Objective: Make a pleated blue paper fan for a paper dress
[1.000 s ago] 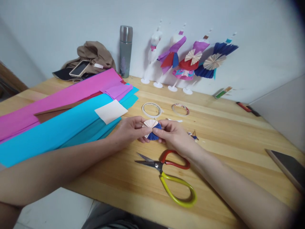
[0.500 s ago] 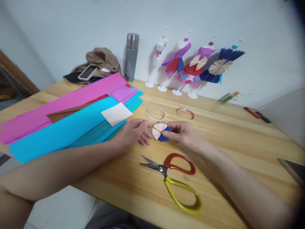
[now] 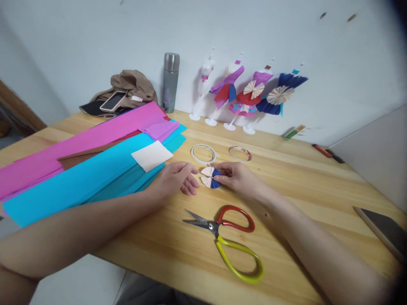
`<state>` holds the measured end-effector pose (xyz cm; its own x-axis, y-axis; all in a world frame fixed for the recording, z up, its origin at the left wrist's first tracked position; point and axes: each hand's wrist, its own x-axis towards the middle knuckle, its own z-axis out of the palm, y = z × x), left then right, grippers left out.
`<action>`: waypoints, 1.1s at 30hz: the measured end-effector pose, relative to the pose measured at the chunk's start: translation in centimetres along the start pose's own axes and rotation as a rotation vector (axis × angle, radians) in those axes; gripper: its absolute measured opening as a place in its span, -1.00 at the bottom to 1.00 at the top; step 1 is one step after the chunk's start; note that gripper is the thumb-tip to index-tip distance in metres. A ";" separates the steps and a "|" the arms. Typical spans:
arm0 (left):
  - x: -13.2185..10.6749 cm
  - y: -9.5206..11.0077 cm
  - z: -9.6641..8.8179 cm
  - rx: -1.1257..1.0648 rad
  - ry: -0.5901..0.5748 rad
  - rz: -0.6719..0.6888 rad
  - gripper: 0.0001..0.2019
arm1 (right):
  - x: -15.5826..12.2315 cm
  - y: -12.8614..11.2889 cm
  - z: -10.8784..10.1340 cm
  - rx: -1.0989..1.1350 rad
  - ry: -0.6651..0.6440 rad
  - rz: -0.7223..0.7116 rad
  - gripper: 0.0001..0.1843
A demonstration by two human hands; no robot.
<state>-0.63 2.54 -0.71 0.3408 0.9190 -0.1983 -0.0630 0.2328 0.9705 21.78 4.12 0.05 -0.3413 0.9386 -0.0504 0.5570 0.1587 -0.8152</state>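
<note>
A small pleated paper rosette (image 3: 210, 177), half cream and half dark blue, sits just above the wooden table (image 3: 305, 186). My right hand (image 3: 238, 178) pinches its right edge with thumb and fingertips. My left hand (image 3: 177, 178) rests on the table just left of the rosette, fingers loosely curled and holding nothing. Scissors (image 3: 228, 241) with one red and one yellow-green handle lie closed in front of my hands.
Long pink, brown and cyan paper sheets (image 3: 82, 165) with a white square (image 3: 151, 155) lie at left. Two tape rings (image 3: 204, 153) (image 3: 240, 153) lie behind my hands. Four dressed mannequin figures (image 3: 248, 95), a flask (image 3: 170, 82), cloth with a phone (image 3: 113, 101), and a tablet (image 3: 383, 228) ring the table.
My left hand has let go of the rosette and drawn back a little. The right hand alone now holds it, lowered toward the table.
</note>
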 end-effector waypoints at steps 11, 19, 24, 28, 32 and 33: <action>-0.4 0.3 0.3 0.116 -0.025 0.007 -0.70 | -0.6 -1.7 -0.5 -0.312 0.199 0.005 -0.75; -2.1 1.3 0.3 0.607 -0.087 0.255 -0.51 | -3.2 -5.4 1.5 -0.565 -0.179 -0.037 -0.59; -0.9 2.1 -1.0 1.263 0.070 0.465 -0.57 | -4.9 -7.1 2.5 -0.739 -0.332 -0.099 -0.76; 2.5 4.3 -3.9 1.458 0.258 0.397 -0.79 | -5.6 -7.3 3.1 -0.703 -0.320 -0.172 -0.80; 6.8 6.5 -7.4 1.381 0.444 0.334 -0.77 | -6.1 -7.8 3.7 -0.743 -0.326 -0.204 -0.86; 7.7 6.8 -8.1 1.344 0.476 0.316 -0.76 | -6.3 -8.0 3.8 -0.758 -0.326 -0.218 -0.88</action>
<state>-6.08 13.76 3.21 0.1265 0.9528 0.2759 0.9215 -0.2159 0.3228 16.57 -4.23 4.66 -0.6358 0.7467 -0.1953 0.7701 0.5966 -0.2258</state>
